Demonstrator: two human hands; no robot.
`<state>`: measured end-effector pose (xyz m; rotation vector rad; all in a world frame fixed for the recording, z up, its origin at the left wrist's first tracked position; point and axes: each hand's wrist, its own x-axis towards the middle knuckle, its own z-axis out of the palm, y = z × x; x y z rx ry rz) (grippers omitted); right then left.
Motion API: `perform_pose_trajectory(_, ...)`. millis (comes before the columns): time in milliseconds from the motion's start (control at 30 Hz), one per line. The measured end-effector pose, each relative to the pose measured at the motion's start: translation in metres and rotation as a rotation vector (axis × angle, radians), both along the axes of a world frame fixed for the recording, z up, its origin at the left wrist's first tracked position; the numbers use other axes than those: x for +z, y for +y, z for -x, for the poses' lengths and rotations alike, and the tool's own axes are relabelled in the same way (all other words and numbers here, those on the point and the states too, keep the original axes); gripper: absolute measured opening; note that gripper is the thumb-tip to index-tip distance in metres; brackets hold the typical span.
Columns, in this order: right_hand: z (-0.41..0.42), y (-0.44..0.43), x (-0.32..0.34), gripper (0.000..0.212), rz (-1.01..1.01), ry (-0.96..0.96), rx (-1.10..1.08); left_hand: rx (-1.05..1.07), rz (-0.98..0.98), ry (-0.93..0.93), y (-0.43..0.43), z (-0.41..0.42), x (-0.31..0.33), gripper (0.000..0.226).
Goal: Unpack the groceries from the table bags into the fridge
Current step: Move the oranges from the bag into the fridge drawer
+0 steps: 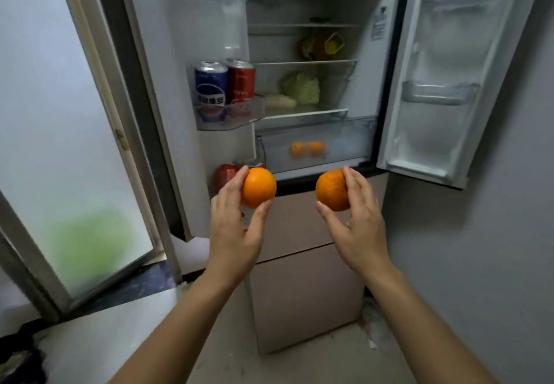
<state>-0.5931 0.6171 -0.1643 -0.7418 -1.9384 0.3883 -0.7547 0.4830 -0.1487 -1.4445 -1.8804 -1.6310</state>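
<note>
Grey walls and a frosted glass door (75, 144) at the left of the frame flank a fridge (364, 84) standing with both doors swung open.

Head view: in the lower middle of the frame the left hand (236, 222) holds the first orange (259, 187), thumb underneath and fingertips curled over the top. The right hand (358, 219) grips the second orange (331, 190) the same way, thumb below and fingers round its far side. Both fruits hang in the air just in front of the fridge, below the clear drawer (344, 144), where two small oranges (307, 147) lie side by side. Above the drawer a cabbage (302, 87) sits on a shelf. A blue can (211, 84) and a red can (241, 81) stand in the left door's rack.

Each fruit seems held by the fingertips rather than the palm, so a slip on the way up could send one to the floor. Whether the drawer is pulled out far enough cannot be told. If the gap is tight, knuckles or fruit may knock its rim, and two hands going in together could crowd each other.
</note>
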Motion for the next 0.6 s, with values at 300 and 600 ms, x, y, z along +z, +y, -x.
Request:
perform_pose_trajectory(300,0.015,0.167,0.010,0.076,-0.050,0.056,-0.148,-0.124,-0.071,-0.014,0.193,0.021,0.020,0.062)
perform_pose_trajectory(600,0.081,0.308,0.053,0.076,-0.044,0.043,-0.150,-0.119,-0.050,-0.138,0.346,0.079,0.061,0.063)
